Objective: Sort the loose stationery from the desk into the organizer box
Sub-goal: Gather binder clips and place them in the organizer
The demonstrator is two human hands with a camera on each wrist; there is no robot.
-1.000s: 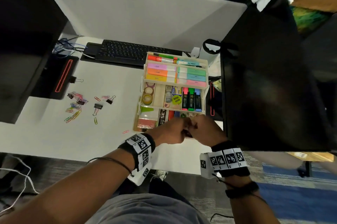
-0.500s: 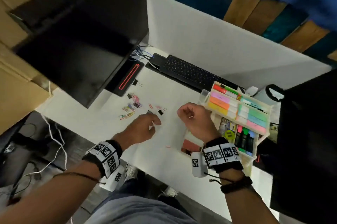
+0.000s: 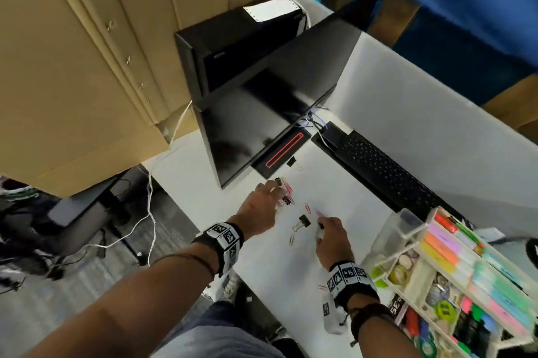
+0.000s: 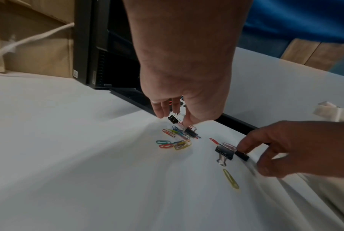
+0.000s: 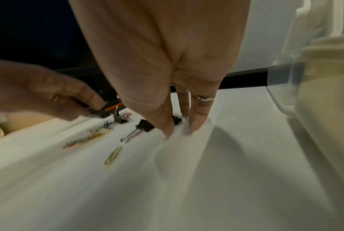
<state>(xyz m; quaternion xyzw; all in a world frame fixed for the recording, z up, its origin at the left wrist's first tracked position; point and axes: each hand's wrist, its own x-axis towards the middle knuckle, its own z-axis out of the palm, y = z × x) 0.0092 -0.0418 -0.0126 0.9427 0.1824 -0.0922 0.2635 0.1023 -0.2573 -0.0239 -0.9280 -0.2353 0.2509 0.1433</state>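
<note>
Loose stationery lies on the white desk: a pile of coloured paper clips (image 3: 286, 196) (image 4: 175, 143) with small black binder clips in it, a larger black binder clip (image 3: 304, 221) (image 4: 224, 152) (image 5: 144, 125), a red paper clip (image 3: 307, 208) and a yellow-green one (image 3: 291, 239) (image 4: 230, 179). My left hand (image 3: 275, 190) (image 4: 174, 117) points straight fingers down over the pile, either side of a small binder clip, apart from it. My right hand (image 3: 320, 229) (image 4: 250, 159) (image 5: 179, 129) pinches another black binder clip on the desk. The organizer box (image 3: 423, 229) stands at the right, filled with markers and tape.
A black monitor (image 3: 262, 124) and its base (image 3: 282, 152) stand just behind the pile, with one more binder clip (image 3: 291, 162) beside the base. A keyboard (image 3: 384, 174) lies behind the hands. A pink paper clip (image 3: 322, 287) sits near the desk's front edge.
Both hands have left the organizer box and moved left across the desk to the loose clips. The left now reaches the pile, and the right has come down on a binder clip.
</note>
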